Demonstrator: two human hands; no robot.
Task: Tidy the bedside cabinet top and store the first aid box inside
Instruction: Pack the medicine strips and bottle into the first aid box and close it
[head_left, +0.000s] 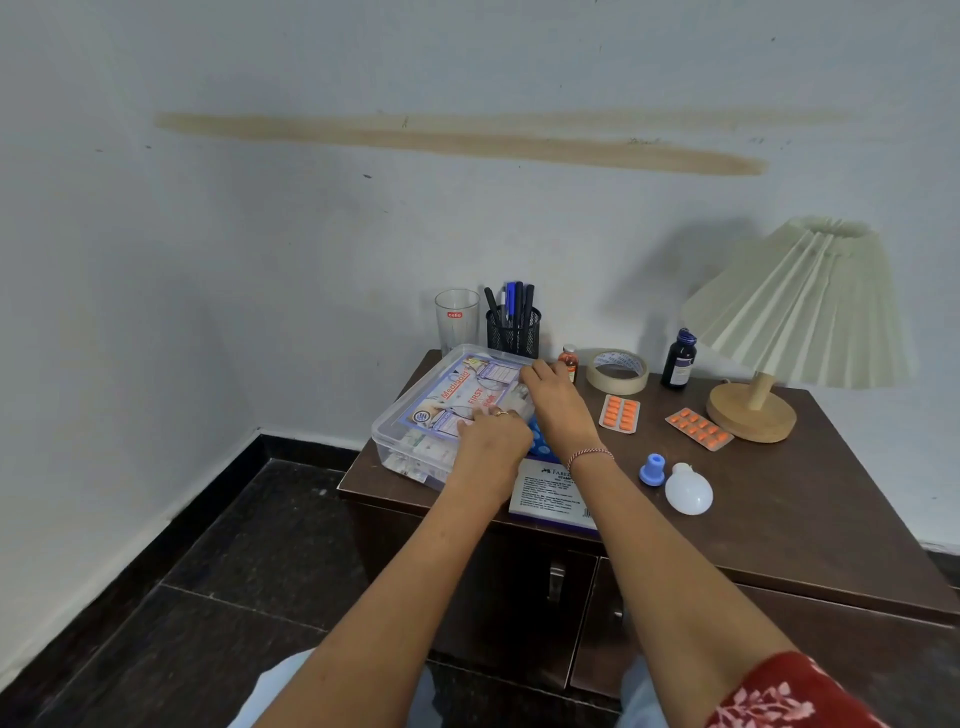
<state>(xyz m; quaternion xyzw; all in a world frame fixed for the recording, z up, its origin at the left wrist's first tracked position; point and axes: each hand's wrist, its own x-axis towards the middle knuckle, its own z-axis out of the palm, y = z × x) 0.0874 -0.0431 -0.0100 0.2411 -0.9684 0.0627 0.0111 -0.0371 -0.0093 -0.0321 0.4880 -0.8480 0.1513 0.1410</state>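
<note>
Head: left hand (493, 441), right hand (556, 397) on one box (415, 410); two blister strips (619, 413) (698, 428).

Clear glossy plastic first aid box (395, 426), dark wood-look cabinet top (779, 499)

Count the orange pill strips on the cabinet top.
2. One strip lies in front of the tape roll; the other lies beside the lamp base. More could be hidden in the box.

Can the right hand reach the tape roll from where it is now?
Probably yes. The right hand is at the far right corner of the first aid box, and the tape roll lies close to its right. Only the small orange bottle stands between them and might get knocked.
</note>
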